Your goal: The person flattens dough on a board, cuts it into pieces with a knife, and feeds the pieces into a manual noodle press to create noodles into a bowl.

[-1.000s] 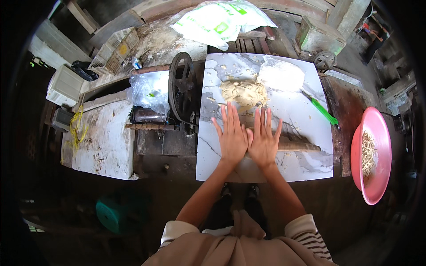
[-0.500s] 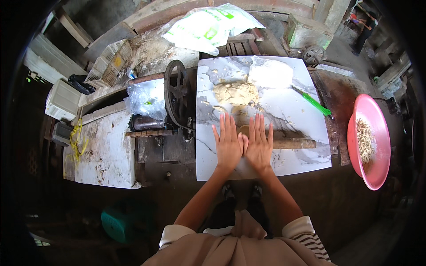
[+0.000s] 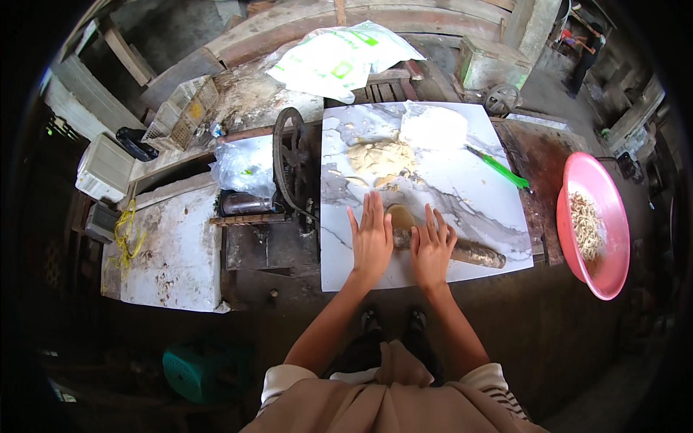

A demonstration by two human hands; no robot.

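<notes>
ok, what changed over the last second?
Both hands, left and right, drew back toward the person, rolling the pin nearer the board's front edge. A flattened dough piece now shows beyond the pin. Palms flat and open on it throughout, no grip. Dough pile, flour mound, green tool and pink bowl stayed put.

A pink basin (image 3: 603, 216) of pale strips is sitting far right of the grips. A green-handled knife (image 3: 499, 167) is lying beyond the right grip. A black hand-cranked machine (image 3: 289, 169) is standing left of the left grip, a crumpled plastic bag (image 3: 242, 166) lying beside it.
</notes>
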